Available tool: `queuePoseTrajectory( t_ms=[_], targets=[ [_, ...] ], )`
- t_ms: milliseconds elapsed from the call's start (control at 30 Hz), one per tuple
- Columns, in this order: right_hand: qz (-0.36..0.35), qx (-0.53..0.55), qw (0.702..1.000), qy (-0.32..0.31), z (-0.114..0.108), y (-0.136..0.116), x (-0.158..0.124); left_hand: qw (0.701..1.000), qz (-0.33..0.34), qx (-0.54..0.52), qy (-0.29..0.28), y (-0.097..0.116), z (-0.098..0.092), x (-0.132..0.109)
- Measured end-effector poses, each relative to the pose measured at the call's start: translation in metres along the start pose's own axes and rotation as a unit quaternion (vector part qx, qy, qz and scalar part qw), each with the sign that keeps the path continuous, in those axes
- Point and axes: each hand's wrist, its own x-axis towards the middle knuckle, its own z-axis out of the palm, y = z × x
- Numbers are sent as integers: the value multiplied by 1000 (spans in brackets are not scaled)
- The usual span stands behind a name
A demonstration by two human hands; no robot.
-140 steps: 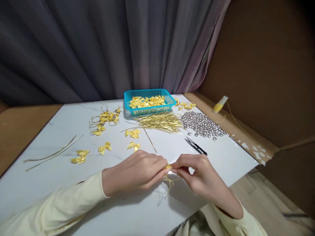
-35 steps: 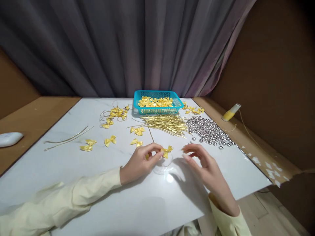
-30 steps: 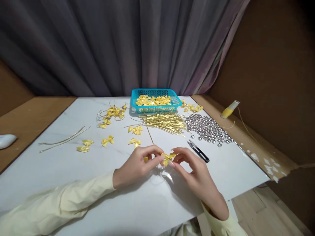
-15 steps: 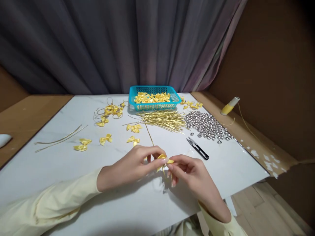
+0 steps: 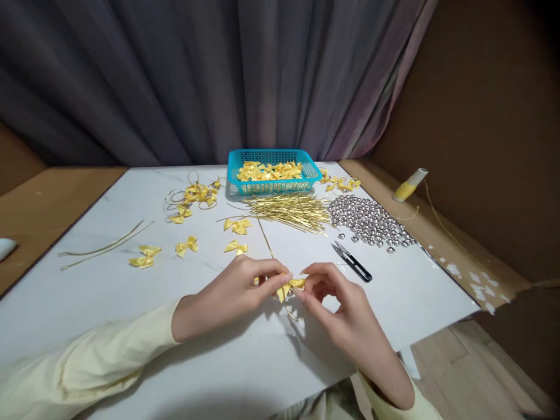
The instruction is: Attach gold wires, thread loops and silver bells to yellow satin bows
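My left hand [image 5: 238,290] and my right hand [image 5: 336,306] meet over the white tabletop [image 5: 131,326], both pinched on one small yellow ribbon bow [image 5: 291,286]. A thin gold loop hangs under the bow toward the table. Black thread snips [image 5: 352,263] lie just beyond my right hand. A single gold tie [image 5: 265,240] runs from the gold pile down to my left fingers.
A teal basket [image 5: 271,170] of yellow bows stands at the back. In front of it lie a pile of gold ties [image 5: 291,210] and silver bells [image 5: 370,219]. Loose bows [image 5: 186,246], looped bows [image 5: 195,195], gold strips [image 5: 102,251] and a yellow thread spool [image 5: 409,185] surround.
The right hand came back from near the snips to join the left on the bow. Both hands then drew slightly toward me, still working the bow.
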Motion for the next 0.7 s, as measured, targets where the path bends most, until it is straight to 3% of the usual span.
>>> queuePoseTrajectory(
  t_ms=[167,467,700],
  targets=[
    [36,21,999,12,2,0,-1,1000,13,27,4,-1,3,-3],
    [92,151,984,2,2,3,3,999,39,29,4,-1,5,-2],
    [41,41,998,-13,3,5,1,999,31,37,-6,-2,5,-2]
  ],
)
